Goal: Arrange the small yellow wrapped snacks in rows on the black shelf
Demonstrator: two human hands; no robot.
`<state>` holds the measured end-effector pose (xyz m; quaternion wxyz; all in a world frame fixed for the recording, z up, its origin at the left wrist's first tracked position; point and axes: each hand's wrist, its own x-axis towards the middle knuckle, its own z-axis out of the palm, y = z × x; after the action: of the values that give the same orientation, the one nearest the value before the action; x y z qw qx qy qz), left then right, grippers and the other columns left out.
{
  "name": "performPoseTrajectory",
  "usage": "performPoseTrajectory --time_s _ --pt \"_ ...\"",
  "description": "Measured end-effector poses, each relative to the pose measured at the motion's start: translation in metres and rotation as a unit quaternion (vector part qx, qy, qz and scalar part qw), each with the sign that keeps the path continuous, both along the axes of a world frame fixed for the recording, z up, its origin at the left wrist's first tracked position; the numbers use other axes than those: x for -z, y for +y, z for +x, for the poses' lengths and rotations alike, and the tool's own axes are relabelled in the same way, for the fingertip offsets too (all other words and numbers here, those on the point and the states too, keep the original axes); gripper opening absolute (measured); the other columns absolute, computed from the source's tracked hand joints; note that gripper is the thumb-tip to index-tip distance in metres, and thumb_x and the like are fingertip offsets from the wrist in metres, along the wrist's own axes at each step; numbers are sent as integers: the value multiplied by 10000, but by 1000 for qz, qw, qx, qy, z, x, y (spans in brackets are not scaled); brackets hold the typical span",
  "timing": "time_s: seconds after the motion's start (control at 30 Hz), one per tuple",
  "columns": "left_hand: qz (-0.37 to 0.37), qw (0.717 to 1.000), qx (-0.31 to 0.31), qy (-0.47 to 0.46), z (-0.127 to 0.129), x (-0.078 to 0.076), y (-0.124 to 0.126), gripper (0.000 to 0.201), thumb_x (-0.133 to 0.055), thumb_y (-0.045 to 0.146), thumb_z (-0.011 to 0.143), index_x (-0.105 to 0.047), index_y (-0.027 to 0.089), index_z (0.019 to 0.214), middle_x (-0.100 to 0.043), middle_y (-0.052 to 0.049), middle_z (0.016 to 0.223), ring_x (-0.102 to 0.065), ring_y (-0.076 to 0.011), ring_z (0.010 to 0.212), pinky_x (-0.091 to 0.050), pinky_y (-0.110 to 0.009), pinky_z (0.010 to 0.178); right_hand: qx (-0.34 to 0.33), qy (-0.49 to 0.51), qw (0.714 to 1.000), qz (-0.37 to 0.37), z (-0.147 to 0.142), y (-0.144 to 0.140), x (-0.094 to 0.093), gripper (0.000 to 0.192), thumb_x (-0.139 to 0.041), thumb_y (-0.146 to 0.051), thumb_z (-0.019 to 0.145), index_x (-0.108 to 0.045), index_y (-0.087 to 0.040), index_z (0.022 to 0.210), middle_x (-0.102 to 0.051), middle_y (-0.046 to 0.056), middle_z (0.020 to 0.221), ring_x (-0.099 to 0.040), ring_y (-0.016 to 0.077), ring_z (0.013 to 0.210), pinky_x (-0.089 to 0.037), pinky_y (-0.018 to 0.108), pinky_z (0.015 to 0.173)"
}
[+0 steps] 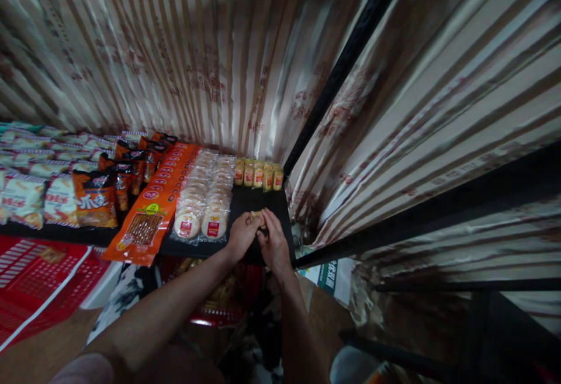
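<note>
A small yellow packet [255,215] sits between the two hands, above the front right part of the black shelf [244,199]. The left hand [242,235] has its fingers curled on it and the right hand [274,240] closes in from the other side, fingertips bent over the top; which fingers bear on it is too dim to tell. It looks light, with a thin, probably slick wrapper and something crumbly inside, so a gentle pinch at the sides would suit better than a squeeze across the middle.

Dark shelf top shows ahead of the hands, up to a row of similar yellow packets [258,175] along the back. On the left, the wrapped round biscuits [213,227] stand near the left hand and limit sideways room. On the right, the shelf edge lies just beside the right hand, with a black post [336,71] rising at the back corner. The front edge passes under the wrists, above a red basket [218,317]
</note>
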<state>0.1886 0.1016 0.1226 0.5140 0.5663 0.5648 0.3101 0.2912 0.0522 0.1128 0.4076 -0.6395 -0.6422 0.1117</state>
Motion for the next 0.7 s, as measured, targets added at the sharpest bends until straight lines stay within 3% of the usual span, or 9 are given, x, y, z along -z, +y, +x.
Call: performPoseTrajectory --time_s 0.07,0.17,0.27,0.47,0.7 --pt "2 1000 11 25 0 -4 6 281 -490 409 813 -652 179 801 -672 -26 734 -590 -131 649 -427 -208 571 5 0 1000 -10 1 2 -2 517 -441 -137 779 -468 -155 1295 -456 120 1358 -460 200 1219 -415 359 998" --pt "15 997 38 58 -2 -8 18 288 -499 401 799 -668 173 748 -679 -34 709 -600 -140 648 -426 -208 565 19 -7 999 -36 4 7 -8 451 -455 -150 778 -506 -179 1225 -523 113 1280 -604 183 931 -479 354 883" --pt "32 994 64 87 -3 -13 33 326 -490 429 796 -667 168 713 -671 -40 674 -594 -143 613 -419 -215 546 20 -16 998 -55 7 14 -17 412 -485 -181 779 -518 -196 1190 -584 93 1167 -600 155 722 -496 337 789" --pt "44 989 84 110 0 -19 64 392 -458 491 824 -638 152 745 -666 -63 673 -612 -168 636 -446 -243 589 79 -48 994 -54 2 38 -10 366 -498 -315 825 -558 -152 1148 -623 108 1025 -603 190 772 -466 315 764" --pt "32 997 22 73 12 -9 71 218 -508 281 827 -612 159 975 -697 -77 889 -630 -184 855 -459 -251 759 177 -33 983 -42 0 74 20 387 -434 -384 860 -536 -127 1130 -600 131 1002 -586 221 880 -447 323 754"
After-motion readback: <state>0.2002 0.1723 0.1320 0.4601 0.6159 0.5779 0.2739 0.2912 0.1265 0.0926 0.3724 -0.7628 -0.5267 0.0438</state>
